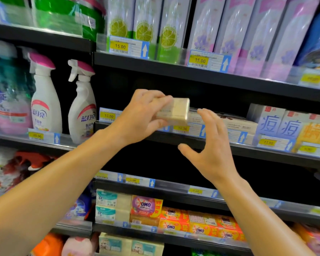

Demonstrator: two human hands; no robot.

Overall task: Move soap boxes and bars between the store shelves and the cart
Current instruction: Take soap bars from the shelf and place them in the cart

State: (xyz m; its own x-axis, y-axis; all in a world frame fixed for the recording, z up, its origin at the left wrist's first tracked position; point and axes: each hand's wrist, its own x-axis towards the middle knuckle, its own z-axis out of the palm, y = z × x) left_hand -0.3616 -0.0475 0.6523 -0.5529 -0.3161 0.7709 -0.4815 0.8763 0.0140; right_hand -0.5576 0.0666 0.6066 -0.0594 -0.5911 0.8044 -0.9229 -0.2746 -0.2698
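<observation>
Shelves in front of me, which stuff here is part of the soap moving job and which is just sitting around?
Part of the job:
- beige soap bar, held in the left hand
- right hand, open beside it
- boxed soaps on the same shelf
- OMO soap packs lower down

Just sitting around:
- spray bottles
- tall lemon boxes
- tall lavender boxes

Left hand (140, 117) gripping, right hand (211, 148) spread

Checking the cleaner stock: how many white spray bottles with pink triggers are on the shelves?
2. Both stand on the left shelf: one spray bottle nearer the left, the other right beside the shelf divider. More may be hidden behind them.
</observation>
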